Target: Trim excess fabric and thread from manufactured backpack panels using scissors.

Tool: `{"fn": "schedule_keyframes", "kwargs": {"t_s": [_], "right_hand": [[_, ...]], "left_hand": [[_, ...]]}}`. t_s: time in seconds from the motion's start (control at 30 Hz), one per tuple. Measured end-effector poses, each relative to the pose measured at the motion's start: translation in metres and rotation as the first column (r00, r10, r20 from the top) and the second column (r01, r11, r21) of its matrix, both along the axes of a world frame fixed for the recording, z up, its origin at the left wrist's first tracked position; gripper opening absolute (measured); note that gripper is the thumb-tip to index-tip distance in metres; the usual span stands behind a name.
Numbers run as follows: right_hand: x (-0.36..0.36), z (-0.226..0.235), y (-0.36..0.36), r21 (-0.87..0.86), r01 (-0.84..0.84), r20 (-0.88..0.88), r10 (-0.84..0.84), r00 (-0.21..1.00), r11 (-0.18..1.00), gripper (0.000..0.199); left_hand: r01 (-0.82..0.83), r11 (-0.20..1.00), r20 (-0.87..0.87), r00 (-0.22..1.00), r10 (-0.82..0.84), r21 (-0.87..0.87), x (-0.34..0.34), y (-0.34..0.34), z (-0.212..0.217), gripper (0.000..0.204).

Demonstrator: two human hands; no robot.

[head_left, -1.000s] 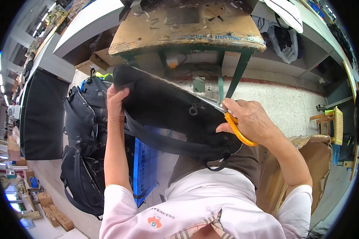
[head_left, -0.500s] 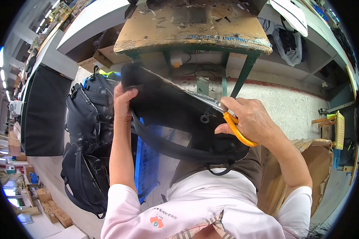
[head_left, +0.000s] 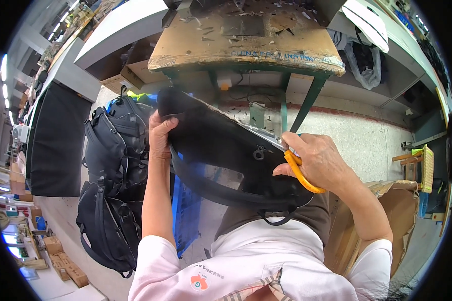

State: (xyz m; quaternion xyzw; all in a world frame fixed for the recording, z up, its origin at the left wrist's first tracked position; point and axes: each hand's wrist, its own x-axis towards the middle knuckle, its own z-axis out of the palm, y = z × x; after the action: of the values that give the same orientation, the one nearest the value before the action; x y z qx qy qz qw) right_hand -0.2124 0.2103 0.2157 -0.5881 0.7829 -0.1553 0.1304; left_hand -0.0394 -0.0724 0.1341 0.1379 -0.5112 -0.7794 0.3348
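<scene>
Head view is showing the left hand sliding higher, fingers clamping the black bag, while the right hand, gripping orange-handled scissors, keeps trimming its edge.

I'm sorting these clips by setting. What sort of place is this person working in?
Probably a bag-making workshop or small factory. The right hand trims a black bag piece with orange-handled scissors, finished black backpacks are stacked beside the seat, and a worn, scrap-strewn workbench stands ahead.
</scene>
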Motion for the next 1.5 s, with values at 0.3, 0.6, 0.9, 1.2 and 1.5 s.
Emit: {"fn": "schedule_keyframes", "kwargs": {"t_s": [0.3,0.6,0.9,1.2,1.5], "right_hand": [[0.000,0.008,-0.008,-0.090,-0.027,-0.047,0.023,0.999,0.996,0.055],[0.001,0.009,-0.008,-0.080,-0.011,0.007,0.012,1.000,0.997,0.055],[0.002,0.006,-0.023,-0.043,-0.068,0.038,0.070,0.997,0.997,0.048],[0.005,0.005,-0.031,-0.249,-0.102,-0.086,0.083,0.993,0.963,0.046],[0.004,0.005,-0.035,-0.161,-0.104,0.018,0.109,0.994,0.981,0.047]], "left_hand": [[0.024,1.000,-0.026,0.999,-0.024,0.014,0.004,-0.002,-0.005,0.032],[0.011,1.000,-0.038,0.999,-0.012,-0.016,0.006,-0.002,-0.010,0.032],[0.002,0.999,-0.043,0.999,0.000,0.046,0.006,0.006,-0.007,0.033],[0.047,0.999,-0.061,0.997,-0.046,0.017,0.002,0.013,-0.002,0.033],[0.053,0.997,-0.068,0.996,-0.050,0.048,0.004,0.014,-0.005,0.032]]}}
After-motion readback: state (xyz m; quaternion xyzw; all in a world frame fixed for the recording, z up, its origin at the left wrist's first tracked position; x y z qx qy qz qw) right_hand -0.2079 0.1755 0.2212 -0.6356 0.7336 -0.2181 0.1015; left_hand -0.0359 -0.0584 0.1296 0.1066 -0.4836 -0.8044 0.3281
